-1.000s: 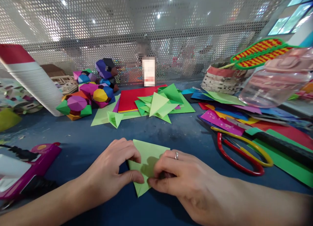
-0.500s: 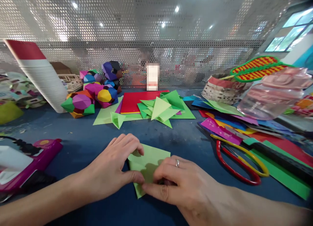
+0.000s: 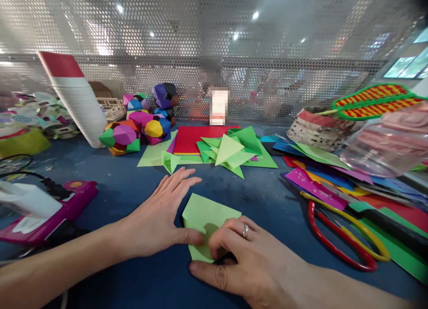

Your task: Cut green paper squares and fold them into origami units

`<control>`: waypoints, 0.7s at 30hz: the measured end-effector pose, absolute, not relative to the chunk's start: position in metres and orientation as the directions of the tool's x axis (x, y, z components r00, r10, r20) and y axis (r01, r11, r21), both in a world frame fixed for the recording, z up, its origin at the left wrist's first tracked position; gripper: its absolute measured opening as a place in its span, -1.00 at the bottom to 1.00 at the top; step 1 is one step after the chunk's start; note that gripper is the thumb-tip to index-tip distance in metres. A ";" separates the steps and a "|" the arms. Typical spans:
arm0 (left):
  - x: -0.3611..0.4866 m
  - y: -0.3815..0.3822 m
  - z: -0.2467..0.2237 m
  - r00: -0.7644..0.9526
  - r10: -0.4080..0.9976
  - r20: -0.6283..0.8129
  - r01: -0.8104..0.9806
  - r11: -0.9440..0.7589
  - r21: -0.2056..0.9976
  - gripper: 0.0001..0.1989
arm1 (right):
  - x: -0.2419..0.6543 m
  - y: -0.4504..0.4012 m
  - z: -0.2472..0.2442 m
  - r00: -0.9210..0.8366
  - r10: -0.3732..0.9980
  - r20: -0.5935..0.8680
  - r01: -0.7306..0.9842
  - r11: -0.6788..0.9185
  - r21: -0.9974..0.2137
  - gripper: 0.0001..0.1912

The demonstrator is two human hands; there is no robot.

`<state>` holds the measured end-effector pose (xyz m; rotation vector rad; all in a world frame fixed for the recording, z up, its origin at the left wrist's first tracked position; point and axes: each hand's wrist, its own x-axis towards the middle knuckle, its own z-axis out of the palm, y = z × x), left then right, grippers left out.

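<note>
A light green folded sheet of paper (image 3: 210, 211) lies on the blue table in front of me. My left hand (image 3: 163, 211) is open at its left side; the fingers stretch forward above the table and the thumb tip rests over the paper's left part. My right hand (image 3: 247, 251), with a ring on one finger, has its fingers curled down on the lower right of the paper. Its thumb lies along the near edge. The fingertips under the right hand are partly hidden, as is the paper's lower right corner.
Behind the paper lie folded green pieces (image 3: 230, 150) and red paper (image 3: 187, 139). Paper balls (image 3: 123, 137) and stacked cups (image 3: 75, 99) stand left, above a purple power strip (image 3: 78, 199). Scissors (image 3: 341, 246), coloured sheets (image 3: 317, 184) and a pink bottle (image 3: 377, 144) are right.
My left fingers have lifted off the paper's far corner and straightened. My right thumb has shifted slightly down, and the small tip at the paper's near end no longer shows. The view has turned slightly left.
</note>
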<state>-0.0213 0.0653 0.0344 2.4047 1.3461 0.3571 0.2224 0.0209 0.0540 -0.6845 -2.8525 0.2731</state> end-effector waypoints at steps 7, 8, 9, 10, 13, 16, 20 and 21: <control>-0.035 0.075 0.033 0.480 0.877 0.029 0.813 -0.457 0.359 -0.16 | 0.222 0.017 0.050 -0.869 0.473 0.147 0.433 0.870 -0.234 -0.60; -0.037 0.075 0.033 0.484 0.875 0.023 0.812 -0.459 0.359 -0.18 | 0.222 0.018 0.049 -0.867 0.473 0.156 0.432 0.870 -0.239 -0.61; -0.039 0.075 0.033 0.489 0.872 0.019 0.809 -0.461 0.365 -0.20 | 0.222 0.018 0.047 -0.866 0.478 0.149 0.436 0.867 -0.243 -0.61; -0.041 0.075 0.033 0.493 0.870 0.019 0.803 -0.463 0.375 -0.23 | 0.222 0.018 0.047 -0.865 0.482 0.141 0.442 0.864 -0.243 -0.61; -0.044 0.076 0.033 0.499 0.866 0.020 0.787 -0.463 0.407 -0.31 | 0.223 0.020 0.047 -0.861 0.497 0.112 0.462 0.854 -0.237 -0.61; -0.044 0.077 0.033 0.506 0.862 0.012 0.775 -0.461 0.433 -0.35 | 0.223 0.020 0.048 -0.864 0.488 0.125 0.450 0.860 -0.242 -0.60; -0.040 0.068 0.037 0.505 0.842 0.190 0.709 -0.530 0.465 -0.47 | 0.222 0.018 0.049 -0.861 0.488 0.147 0.450 0.863 -0.227 -0.60; -0.038 0.062 0.039 0.508 0.814 0.283 0.671 -0.580 0.463 -0.53 | 0.222 0.017 0.049 -0.858 0.490 0.154 0.454 0.864 -0.218 -0.61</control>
